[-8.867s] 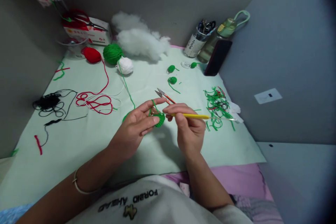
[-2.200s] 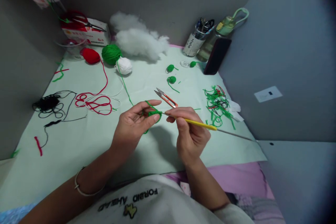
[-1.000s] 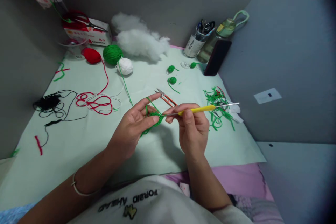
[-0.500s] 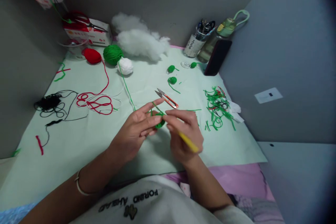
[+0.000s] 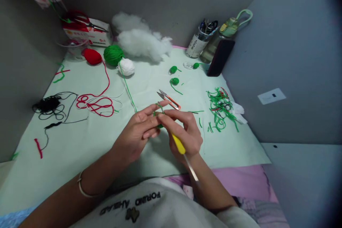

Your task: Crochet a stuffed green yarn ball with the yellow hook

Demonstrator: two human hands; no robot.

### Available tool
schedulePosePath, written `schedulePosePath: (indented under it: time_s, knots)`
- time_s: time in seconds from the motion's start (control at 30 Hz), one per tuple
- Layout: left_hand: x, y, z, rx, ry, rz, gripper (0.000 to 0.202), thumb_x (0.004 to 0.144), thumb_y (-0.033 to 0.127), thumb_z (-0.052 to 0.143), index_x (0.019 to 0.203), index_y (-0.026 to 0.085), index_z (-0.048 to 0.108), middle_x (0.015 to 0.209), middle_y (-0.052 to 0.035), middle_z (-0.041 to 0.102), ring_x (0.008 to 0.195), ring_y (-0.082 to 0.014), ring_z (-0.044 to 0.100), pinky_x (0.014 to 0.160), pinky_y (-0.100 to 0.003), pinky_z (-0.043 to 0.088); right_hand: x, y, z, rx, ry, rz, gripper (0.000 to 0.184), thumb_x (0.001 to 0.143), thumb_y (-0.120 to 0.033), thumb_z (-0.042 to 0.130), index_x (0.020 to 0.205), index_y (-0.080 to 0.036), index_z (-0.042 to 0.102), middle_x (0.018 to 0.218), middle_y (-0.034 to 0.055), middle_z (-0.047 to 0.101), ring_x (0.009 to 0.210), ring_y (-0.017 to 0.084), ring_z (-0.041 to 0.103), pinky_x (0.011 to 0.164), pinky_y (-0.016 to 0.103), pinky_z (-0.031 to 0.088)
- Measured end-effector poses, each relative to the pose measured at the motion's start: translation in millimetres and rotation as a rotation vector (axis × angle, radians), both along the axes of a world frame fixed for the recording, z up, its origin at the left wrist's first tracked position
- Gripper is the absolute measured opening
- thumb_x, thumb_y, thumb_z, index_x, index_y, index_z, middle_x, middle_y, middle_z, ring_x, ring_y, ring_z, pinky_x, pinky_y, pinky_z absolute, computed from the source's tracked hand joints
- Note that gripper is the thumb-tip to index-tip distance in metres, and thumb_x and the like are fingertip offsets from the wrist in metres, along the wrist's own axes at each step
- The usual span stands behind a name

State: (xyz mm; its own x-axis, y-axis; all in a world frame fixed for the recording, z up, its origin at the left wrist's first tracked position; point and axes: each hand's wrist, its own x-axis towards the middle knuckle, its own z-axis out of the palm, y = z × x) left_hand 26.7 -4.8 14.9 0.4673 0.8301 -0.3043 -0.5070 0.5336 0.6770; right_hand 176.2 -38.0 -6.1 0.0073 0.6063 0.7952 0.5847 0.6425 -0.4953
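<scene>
Head view. The left hand [image 5: 136, 133] is closed in a pinch on a small green crochet piece [image 5: 159, 125]. The fingers hide most of the piece. A green strand [image 5: 128, 91] crosses the extended index finger and runs away from the hand to the green ball [image 5: 113, 54], well beyond it.

The right hand [image 5: 184, 133] touches the left at the fingertips. It grips a hook [image 5: 178, 144] by its yellow handle. The tip end sits at the piece, and the metal tail points back toward the person's chest.

Both hands are held over the surface [image 5: 80, 139], and the piece lies between their fingertips.

Snips [image 5: 169, 99] lie just beyond the fingertips. Green scraps [image 5: 220, 108] lie to the outer side of the right hand, near it. Red loops [image 5: 94, 104] and black yarn [image 5: 48, 104] lie to the outer side of the left hand, apart from it.

A red ball [image 5: 92, 56], a white ball [image 5: 126, 66] and stuffing [image 5: 143, 41] sit far beyond the left hand. A jar [image 5: 197, 41], a bottle [image 5: 227, 32] and a phone [image 5: 220, 57] stand far beyond the right hand.
</scene>
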Motion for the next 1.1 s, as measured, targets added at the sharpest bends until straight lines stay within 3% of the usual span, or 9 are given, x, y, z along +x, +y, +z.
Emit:
schedulePosePath:
  time_s: [0.13,0.2,0.33,0.53,0.73,0.93,1.03,1.1]
  knots:
    - [-3.8,5.6,0.7,-0.065,-0.101,0.0,0.026,0.082,0.018,0.082,0.108,0.014,0.084,0.064,0.0082,0.04,0.049,-0.0023,0.014,0.048,-0.015,0.033,2.7,4.9,2.0,-0.147,0.422,0.053,0.018,0.103,-0.02,0.06,0.106,-0.024,0.078,0.089,0.004,0.077,0.071,0.015,0.071,0.063,0.031,0.06]
    - [-3.6,5.7,1.9,-0.017,-0.067,0.021,0.028,0.081,0.015,0.082,0.109,0.018,0.084,0.067,0.0061,0.047,0.049,-0.0021,0.021,0.05,-0.015,0.034,2.0,8.0,3.2,-0.259,0.569,0.121,0.02,0.104,-0.031,0.059,0.099,-0.023,0.077,0.085,0.0039,0.076,0.066,0.015,0.068,0.056,0.029,0.057]
    - [-0.6,2.1,1.7,0.136,0.084,0.015,0.033,0.081,0.02,0.084,0.114,0.024,0.083,0.079,0.0007,0.062,0.058,-0.0056,0.042,0.054,-0.018,0.036,0.3,9.6,3.0,-0.32,0.534,0.136,0.017,0.1,-0.034,0.067,0.095,-0.023,0.079,0.09,0.0046,0.079,0.077,0.017,0.072,0.065,0.032,0.06]
    - [-4.6,0.2,-2.0,0.173,0.205,0.043,0.032,0.084,0.023,0.081,0.116,0.024,0.083,0.084,-0.001,0.065,0.062,-0.0083,0.046,0.057,-0.021,0.038,4.8,11.7,0.7,-0.432,0.728,0.232,0.02,0.104,-0.036,0.06,0.098,-0.021,0.072,0.087,0.0039,0.079,0.069,0.014,0.071,0.062,0.028,0.06]
    - [-9.3,-1.2,-2.0,0.203,0.282,0.064,0.036,0.084,0.027,0.083,0.119,0.024,0.081,0.08,-0.0008,0.065,0.063,-0.0106,0.049,0.055,-0.023,0.037,3.7,8.7,6.3,-0.402,0.621,0.182,0.02,0.107,-0.034,0.055,0.099,-0.021,0.068,0.089,0.0041,0.079,0.069,0.014,0.073,0.062,0.03,0.062]
    - [-2.9,-3.4,-2.5,0.275,0.321,0.178,0.035,0.08,0.02,0.087,0.114,0.027,0.084,0.082,0.0019,0.061,0.066,-0.0086,0.047,0.059,-0.02,0.04,1.8,-1.7,3.7,-0.144,0.094,0.023,0.02,0.104,-0.017,0.056,0.113,-0.025,0.072,0.097,0.0039,0.079,0.084,0.017,0.075,0.074,0.033,0.064]
    - [0.0,-1.8,-0.4,0.123,0.159,0.067,0.041,0.081,0.02,0.085,0.122,0.026,0.081,0.072,0.0049,0.053,0.057,-0.0056,0.039,0.057,-0.018,0.039,0.7,-3.3,-0.9,0.01,-0.166,-0.079,0.024,0.1,-0.012,0.062,0.116,-0.025,0.074,0.106,0.0074,0.079,0.096,0.02,0.075,0.08,0.034,0.064]
    - [-0.5,0.8,0.5,-0.003,0.052,-0.014,0.037,0.082,0.022,0.083,0.118,0.02,0.082,0.066,0.0074,0.044,0.05,-0.0033,0.026,0.053,-0.017,0.037,0.7,-1.9,-2.0,0.006,-0.097,-0.077,0.026,0.1,-0.011,0.062,0.116,-0.025,0.075,0.107,0.008,0.079,0.095,0.02,0.075,0.079,0.036,0.064]
